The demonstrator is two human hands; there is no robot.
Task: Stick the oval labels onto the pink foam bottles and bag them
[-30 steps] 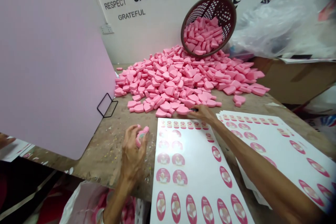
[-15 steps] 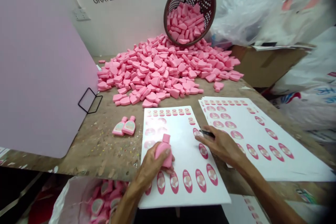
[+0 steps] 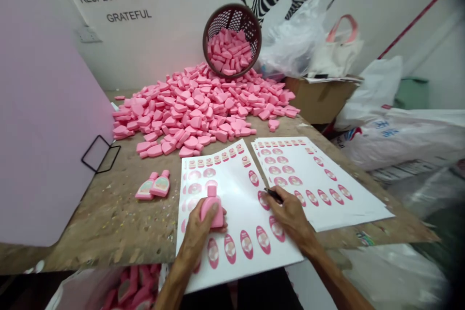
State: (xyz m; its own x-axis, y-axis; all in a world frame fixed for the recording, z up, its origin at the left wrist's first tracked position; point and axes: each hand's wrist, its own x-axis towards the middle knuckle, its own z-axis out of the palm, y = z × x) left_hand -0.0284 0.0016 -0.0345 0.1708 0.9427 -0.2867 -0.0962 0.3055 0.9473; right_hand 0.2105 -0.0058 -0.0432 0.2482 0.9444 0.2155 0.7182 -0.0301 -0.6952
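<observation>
My left hand (image 3: pixel 199 226) is closed around a plain pink bottle-shaped piece (image 3: pixel 212 210), its neck pointing away from me, above the near sticker sheet (image 3: pixel 232 193). In my right hand (image 3: pixel 290 215) is a dark, slim tool (image 3: pixel 273 195); its kind cannot be made out. The tool's tip is at a pink oval sticker (image 3: pixel 263 199) along the sheet's right side. Two pink bottle-shaped pieces with labels on them (image 3: pixel 160 186) lie side by side on the table, left of the sheet.
A large heap of pink bottle-shaped pieces (image 3: pixel 196 106) covers the back of the table, below a tipped brown basket (image 3: pixel 258 41). A second sticker sheet stack (image 3: pixel 319 174) lies at the right. At the left stands a pink board (image 3: pixel 43 106) with a black wire stand (image 3: pixel 100 155).
My left hand put a labelled piece down beside another and now holds a plain one over the sheet. My right hand came back from the heap to the stickers. The sheet has turned slightly.
</observation>
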